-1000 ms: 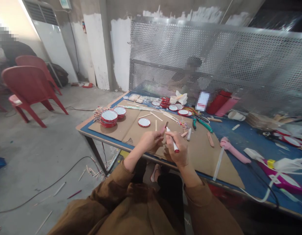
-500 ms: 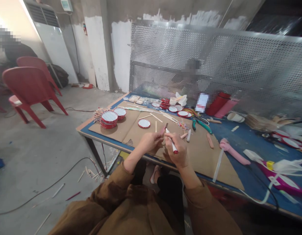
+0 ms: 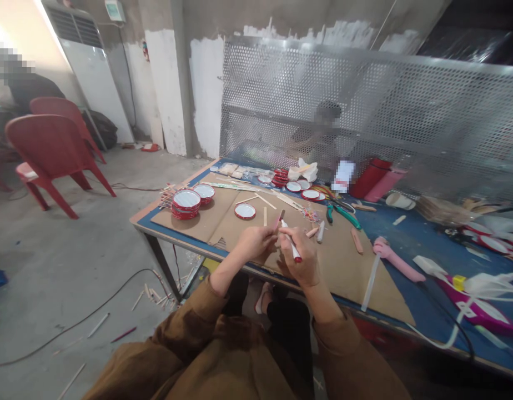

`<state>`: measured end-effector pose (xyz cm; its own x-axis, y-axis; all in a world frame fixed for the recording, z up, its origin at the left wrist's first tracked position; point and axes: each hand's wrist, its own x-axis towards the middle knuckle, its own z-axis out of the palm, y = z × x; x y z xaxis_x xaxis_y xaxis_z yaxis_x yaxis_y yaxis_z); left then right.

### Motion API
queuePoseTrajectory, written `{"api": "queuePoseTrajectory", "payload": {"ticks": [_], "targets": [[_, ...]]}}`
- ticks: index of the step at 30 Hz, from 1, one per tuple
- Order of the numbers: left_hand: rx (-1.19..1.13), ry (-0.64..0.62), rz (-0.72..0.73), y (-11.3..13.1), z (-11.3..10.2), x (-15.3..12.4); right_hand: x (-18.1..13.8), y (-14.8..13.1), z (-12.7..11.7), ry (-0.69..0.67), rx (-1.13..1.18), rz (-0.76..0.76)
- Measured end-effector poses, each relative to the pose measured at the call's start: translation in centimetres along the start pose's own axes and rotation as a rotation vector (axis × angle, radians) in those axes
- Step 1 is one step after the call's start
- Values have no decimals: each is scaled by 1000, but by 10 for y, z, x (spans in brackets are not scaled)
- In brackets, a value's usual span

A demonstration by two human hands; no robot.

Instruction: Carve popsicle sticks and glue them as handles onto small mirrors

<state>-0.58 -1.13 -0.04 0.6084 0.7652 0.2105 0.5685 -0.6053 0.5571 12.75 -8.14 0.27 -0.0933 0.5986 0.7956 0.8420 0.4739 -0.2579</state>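
My left hand [image 3: 256, 241] is closed on a thin flat stick [image 3: 280, 217], pinkish along part of its length and dark toward the far end. In my right hand [image 3: 305, 261] is a white marker pen [image 3: 295, 253] with a red end. Its tip meets or nearly meets the stick; I cannot tell which. Both hands are over the near edge of a cardboard sheet [image 3: 215, 222]. Beyond them lies a small round drum with a red rim [image 3: 245, 210]. Stacked red-rimmed drums [image 3: 185, 203] stand to the left.
Green-handled pliers [image 3: 348, 215], a pink glue gun [image 3: 400, 264] with a glue stick, and a purple tool [image 3: 475, 308] with cables lie to the right. Loose wooden sticks [image 3: 265, 216] are scattered on the cardboard. A perforated metal panel [image 3: 273, 100] stands behind the table; a person sits beyond it.
Almost nothing differs. The stick and the marker pen stay in my hands in nearly the same place, with at most a slight shift of the right fingers.
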Motion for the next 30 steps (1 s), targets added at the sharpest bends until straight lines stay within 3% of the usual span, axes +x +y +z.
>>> {"api": "queuePoseTrajectory", "payload": {"ticks": [19, 26, 30], "targets": [[-16, 18, 24, -3, 3, 1, 2, -1, 2, -9, 6, -28], [34, -11, -4, 2, -2, -1, -2, 2, 1, 70, -4, -2], [30, 4, -5, 1, -1, -1, -2, 1, 0, 33, 16, -27]]}}
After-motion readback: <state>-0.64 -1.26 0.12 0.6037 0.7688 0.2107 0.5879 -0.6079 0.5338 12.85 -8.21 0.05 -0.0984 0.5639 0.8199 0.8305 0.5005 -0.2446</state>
